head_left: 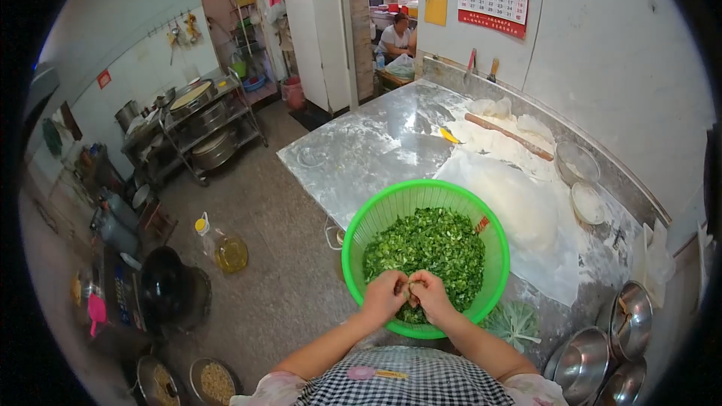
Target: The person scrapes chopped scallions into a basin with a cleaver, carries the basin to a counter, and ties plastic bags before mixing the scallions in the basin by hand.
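A large bright green plastic basket [501, 256] stands right in front of me, holding a heap of chopped green leafy vegetables [425, 248]. Over its near side, my left hand [385, 295] and my right hand [432, 295] meet with fingertips pinched together. Whatever lies between the fingers is too small and covered to name; small green bits show near them. Just right of the basket, on the table, is a pale green bundle [513, 323] that I cannot identify surely.
The floury steel table [338, 146] bears a sheet-covered white mound [519, 203], a rolling pin [509, 135] and bowls [589, 203]. Metal bowls [579, 365] sit at lower right. On the floor stand an oil jug [229, 253] and a wok [164, 282]. A person [395, 36] sits beyond the doorway.
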Tool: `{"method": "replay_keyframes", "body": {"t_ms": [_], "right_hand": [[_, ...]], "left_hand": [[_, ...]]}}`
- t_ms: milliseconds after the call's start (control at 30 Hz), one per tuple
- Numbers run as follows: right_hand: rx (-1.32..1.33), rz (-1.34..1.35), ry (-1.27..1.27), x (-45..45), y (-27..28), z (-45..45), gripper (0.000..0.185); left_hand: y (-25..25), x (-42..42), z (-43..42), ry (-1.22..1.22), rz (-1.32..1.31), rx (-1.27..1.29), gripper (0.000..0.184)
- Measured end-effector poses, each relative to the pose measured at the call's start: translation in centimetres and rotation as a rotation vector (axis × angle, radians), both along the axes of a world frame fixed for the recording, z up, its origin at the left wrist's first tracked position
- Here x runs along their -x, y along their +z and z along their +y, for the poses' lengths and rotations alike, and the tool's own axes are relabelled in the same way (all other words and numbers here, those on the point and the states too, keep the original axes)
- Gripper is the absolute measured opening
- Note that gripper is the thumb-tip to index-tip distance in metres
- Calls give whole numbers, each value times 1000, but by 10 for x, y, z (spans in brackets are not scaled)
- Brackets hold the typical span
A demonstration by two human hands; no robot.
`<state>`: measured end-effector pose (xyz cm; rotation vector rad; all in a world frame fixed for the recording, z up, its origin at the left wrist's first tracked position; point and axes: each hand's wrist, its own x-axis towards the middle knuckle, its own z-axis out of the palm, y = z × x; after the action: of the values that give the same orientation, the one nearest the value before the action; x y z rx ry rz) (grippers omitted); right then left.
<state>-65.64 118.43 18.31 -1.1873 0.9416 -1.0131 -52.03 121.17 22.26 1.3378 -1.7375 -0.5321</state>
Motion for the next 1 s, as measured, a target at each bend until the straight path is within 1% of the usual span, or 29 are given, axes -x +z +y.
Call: {"method": "replay_keyframes", "body": {"t_ms": [67,133,167,267,333,367,467,533,567,667,700,733,800,867,967,1000], "right_hand": [[-153,-155,-13,-1,13,3,3],[-194,-194,-19,0,17,5,5],[-215,-214,-20,0,18,5,6],[-138,-150,-36,2,14,3,6],[-144,-137,-22,3,17,3,6],[-146,-131,-17,5,19,3,6],[-31,76,67,10,17,-3,6],[-16,100,80,9,25,-1,5],[-12,112,85,8,28,0,4],[-38,65,106,9,29,1,4],[-98,-42,120,8,33,1,5],[-123,-44,127,9,32,1,6],[-160,-50,141,10,31,-1,8],[-239,-141,130,9,38,0,11],[-294,-205,110,9,40,0,10],[-288,-229,98,10,40,0,10]], "left_hand": [[1,0,-1,38,101,-92,19],[6,2,1,67,206,-174,18],[6,2,0,66,211,-167,18],[6,2,-2,42,235,-155,17],[6,0,-4,-8,250,-157,16],[3,-2,-6,-12,212,-163,17],[2,-7,-14,-29,117,-190,17],[10,-9,-13,-44,77,-234,17],[11,-9,-14,-47,81,-209,16],[14,-6,-13,-61,83,-151,17],[14,-5,-12,-66,76,-133,16],[16,-4,-12,-72,67,-110,16],[20,-1,-8,-59,75,-155,16],[21,3,-8,-48,69,-192,17],[25,7,-5,-93,60,-138,16],[23,7,-6,-83,101,-117,16]]}}
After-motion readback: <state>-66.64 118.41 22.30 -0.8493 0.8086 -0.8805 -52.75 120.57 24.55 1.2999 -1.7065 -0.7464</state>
